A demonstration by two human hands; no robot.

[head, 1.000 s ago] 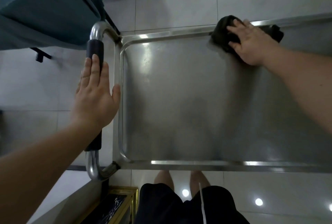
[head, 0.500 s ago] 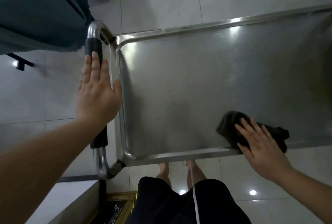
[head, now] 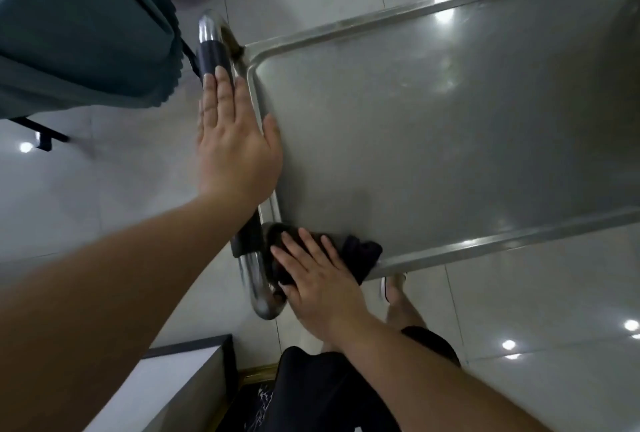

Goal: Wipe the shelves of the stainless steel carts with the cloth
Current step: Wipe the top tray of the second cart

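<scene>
The stainless steel cart's top shelf (head: 433, 140) fills the middle and right of the head view, with a raised rim all round. A dark cloth (head: 360, 251) lies bunched on the shelf's near left corner. My right hand (head: 318, 279) presses flat on the cloth, fingers straight and spread. My left hand (head: 235, 140) rests flat on the cart's handle (head: 211, 50), a chrome tube with a black grip, fingers straight and thumb on the shelf's left rim.
A teal fabric-covered piece of furniture (head: 79, 26) stands at the upper left, close to the handle. A light cabinet top (head: 166, 383) sits at the lower left. My legs and dark shorts (head: 329, 393) are below the cart. Glossy tiled floor (head: 536, 320) surrounds it.
My right hand slid the cloth from the far rim to the near rim, then left into the near left corner. My left hand stayed on the handle.
</scene>
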